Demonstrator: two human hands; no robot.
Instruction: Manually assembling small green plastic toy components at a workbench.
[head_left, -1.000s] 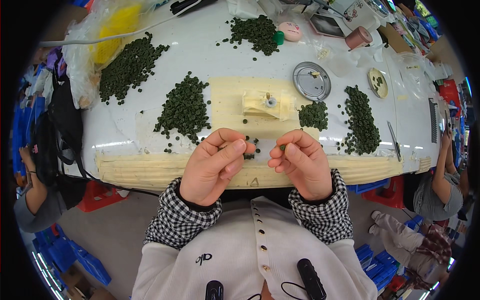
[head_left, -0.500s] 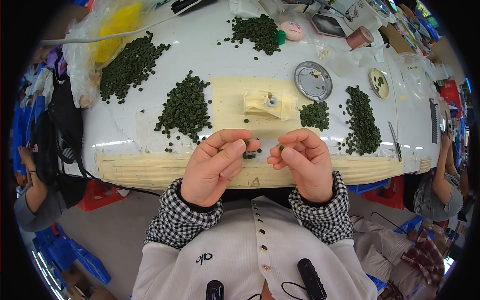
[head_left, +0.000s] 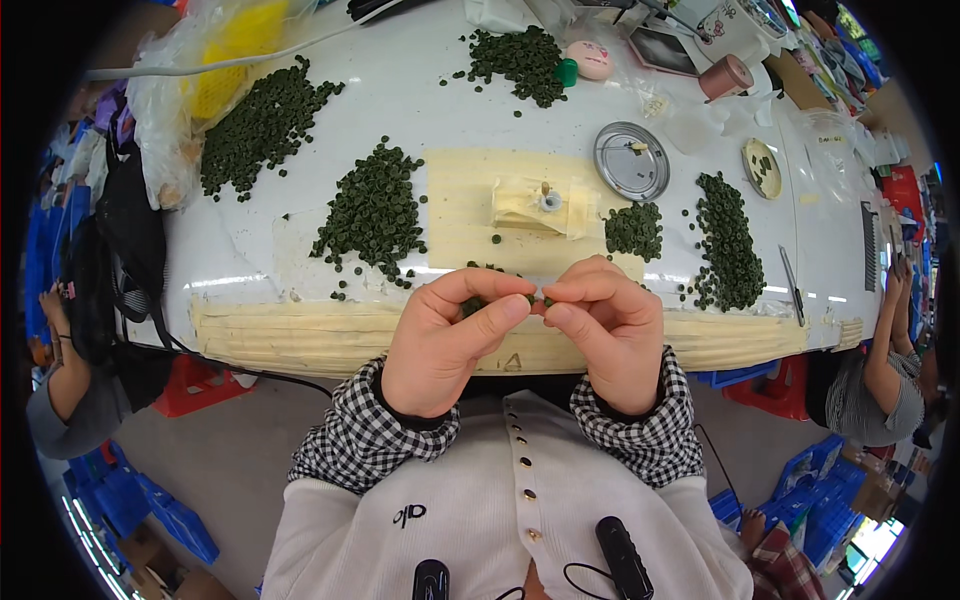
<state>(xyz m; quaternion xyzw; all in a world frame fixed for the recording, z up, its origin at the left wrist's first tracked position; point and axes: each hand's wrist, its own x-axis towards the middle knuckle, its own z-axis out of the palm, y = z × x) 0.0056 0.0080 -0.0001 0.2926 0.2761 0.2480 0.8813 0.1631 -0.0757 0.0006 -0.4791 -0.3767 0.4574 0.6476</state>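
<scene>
My left hand [head_left: 450,340] and my right hand [head_left: 605,330] meet fingertip to fingertip over the table's near edge. Between the pinched fingers sits a small dark green round piece [head_left: 540,299]; more green shows inside the left hand's curl [head_left: 470,305]. Just beyond them lies a tan taped sheet [head_left: 460,215] with a small taped block holding a metal pin [head_left: 545,203]. Piles of the same green pieces lie to the left [head_left: 375,210] and to the right [head_left: 632,230].
Other green heaps lie at far left [head_left: 255,130], far centre [head_left: 520,60] and right [head_left: 730,250]. A round metal lid [head_left: 630,160], a tape roll [head_left: 728,75] and a pink object [head_left: 593,60] sit behind. Other people sit at left [head_left: 60,390] and right [head_left: 880,380].
My two hands have come together; the gap between the fingertips has closed and they now pinch one green piece jointly.
</scene>
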